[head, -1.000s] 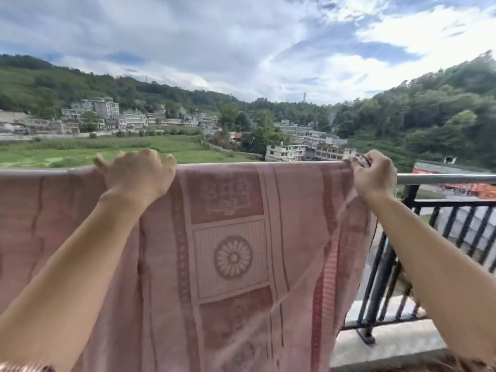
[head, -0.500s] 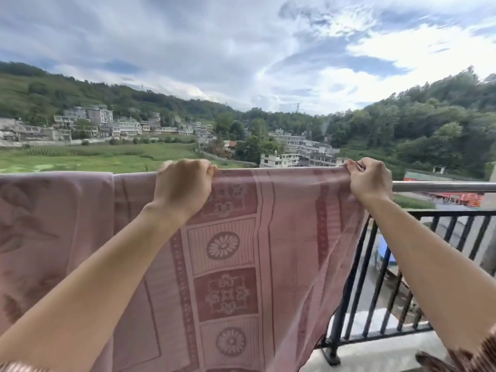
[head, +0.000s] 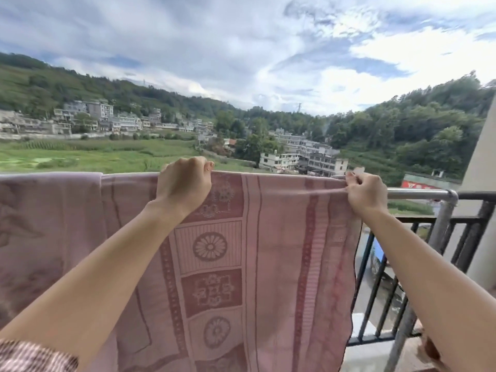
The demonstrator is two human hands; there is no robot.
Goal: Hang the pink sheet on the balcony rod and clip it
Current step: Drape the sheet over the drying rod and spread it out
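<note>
The pink sheet (head: 271, 253), patterned with flower and square motifs, hangs draped over the balcony rod (head: 418, 194) from the left edge of view to near the rod's right end. My left hand (head: 185, 183) grips the sheet's top fold over the rod near the middle. At the sheet's right edge, my right hand (head: 366, 193) pinches the top fold, and the cloth is pulled taut between the hands. A small pale object shows at my right fingertips; I cannot tell what it is. The rod under the sheet is hidden.
A black metal railing (head: 456, 237) stands below the rod at the right, with a silver upright post (head: 440, 224) joined to the rod's end. A pale wall (head: 483, 183) rises at the far right. Beyond lie fields, buildings and wooded hills.
My left hand has slid right along the top of the sheet. My right hand stays on the right edge. The view has shifted right, showing the rod's end joint and the wall.
</note>
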